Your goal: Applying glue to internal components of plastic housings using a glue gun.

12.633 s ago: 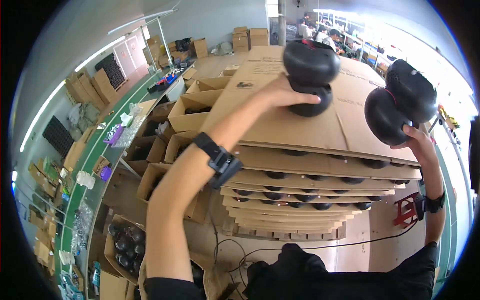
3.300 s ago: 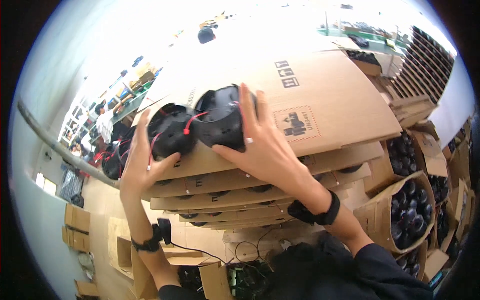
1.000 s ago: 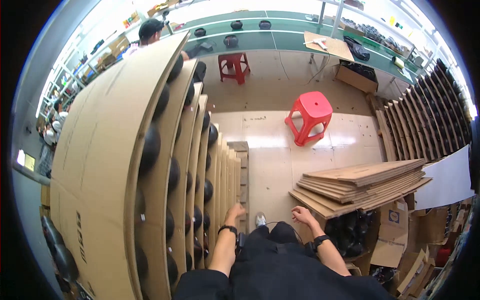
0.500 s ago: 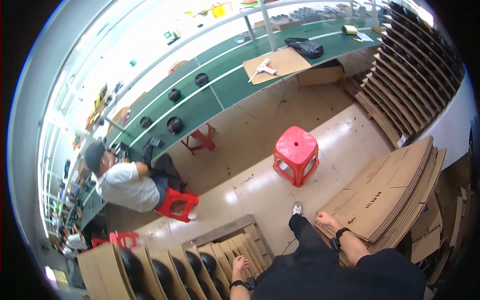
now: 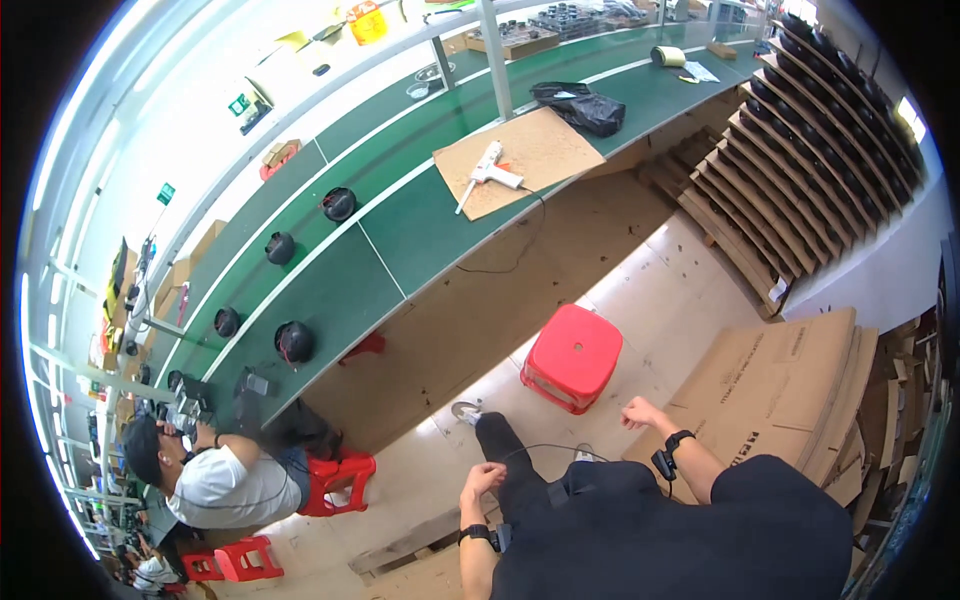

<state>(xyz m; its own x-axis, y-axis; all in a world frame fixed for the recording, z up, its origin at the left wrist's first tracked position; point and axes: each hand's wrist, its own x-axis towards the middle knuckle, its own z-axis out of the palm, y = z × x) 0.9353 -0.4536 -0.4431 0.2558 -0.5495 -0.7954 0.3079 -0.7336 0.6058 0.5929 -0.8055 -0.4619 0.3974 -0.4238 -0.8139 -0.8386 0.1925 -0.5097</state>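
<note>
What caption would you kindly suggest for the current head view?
Right hand near cardboard stack, left hand loosely curled, red stool ahead, green workbench beyond.

Wooden pallet (image 5: pixel 405 548) lower left of the left grip (image 5: pixel 487 478), cut off, cardboard sheets (image 5: pixel 765 385) beside the right grip (image 5: pixel 643 411), partly behind the forearm (image 5: pixel 698 465), parts (image 5: pixel 577 18) on the tabletop (image 5: pixel 345 290) far beyond, too small to tell

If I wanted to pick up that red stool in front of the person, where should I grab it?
Probably by two opposite edges of its seat, coming from above on the person's side, with the left hand and right hand one on each edge. The red stool stands upright, its broad, flat top facing up; the small central hole looks less roomy.
</note>
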